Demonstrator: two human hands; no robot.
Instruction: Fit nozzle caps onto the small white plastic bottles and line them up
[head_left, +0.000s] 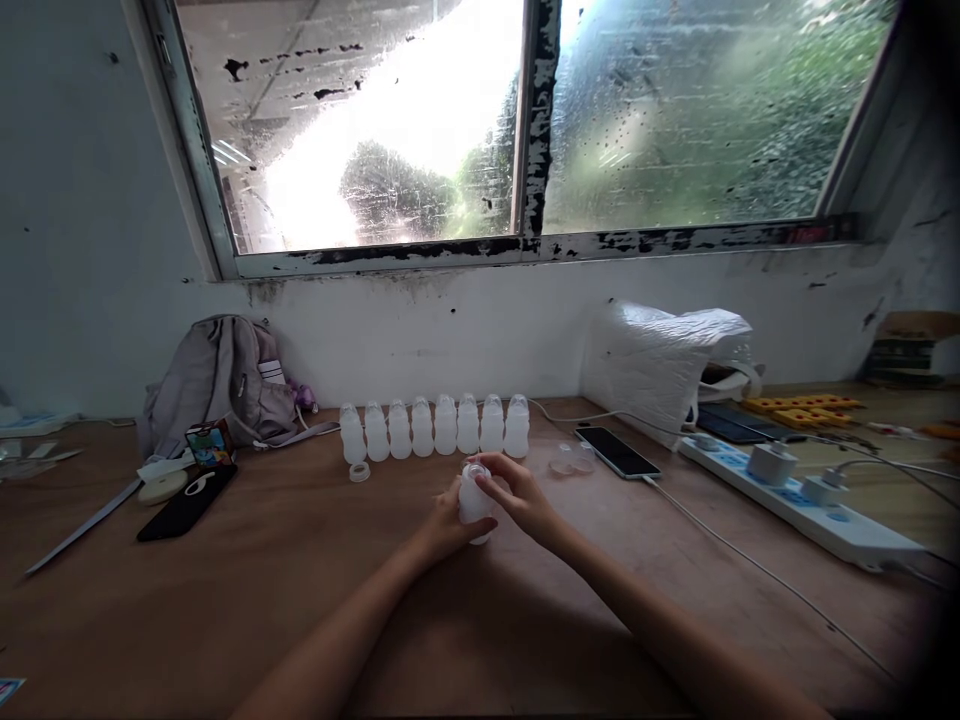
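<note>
A small translucent white bottle (474, 500) stands between my two hands, in the middle of the table. My left hand (444, 525) is wrapped round its body from the left. The fingers of my right hand (514, 490) close on its top from the right. Behind them, a row of several similar bottles with clear caps (445, 428) stands upright. A translucent ring (359, 471) lies in front of the row's left end. To the right of my right hand lie several clear round pieces (571, 459).
At the back left are a grey backpack (221, 380) and a black phone (187, 503). On the right, a charging phone (619, 452) lies near a white power strip (802, 500) with cables. A silvery bag (660, 360) stands against the wall.
</note>
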